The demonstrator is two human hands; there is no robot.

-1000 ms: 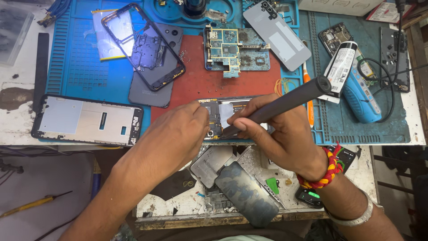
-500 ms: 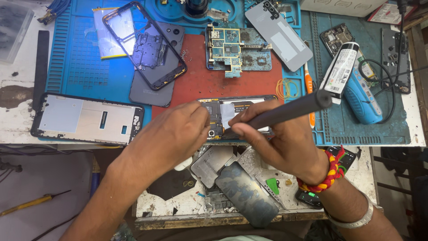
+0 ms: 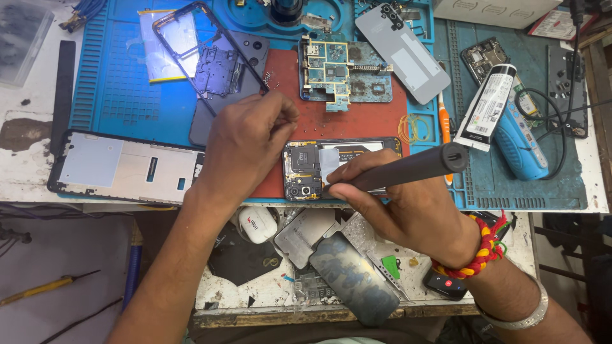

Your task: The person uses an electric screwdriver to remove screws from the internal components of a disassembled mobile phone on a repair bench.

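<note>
A blue mat (image 3: 127,108) is spread on the surface. At its near edge an opened phone (image 3: 306,172) is steadied by the left hand (image 3: 245,150), fingers curled closed. A dark screwdriver (image 3: 408,167) is gripped by the right hand (image 3: 408,213). A white labelled tube (image 3: 488,107) is seen at right.

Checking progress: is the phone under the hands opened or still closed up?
Opened: the phone lies back cover off, circuit board and camera modules exposed.

Opened phone (image 3: 331,167) lies flat, dark screwdriver (image 3: 408,169) tip-down.
</note>
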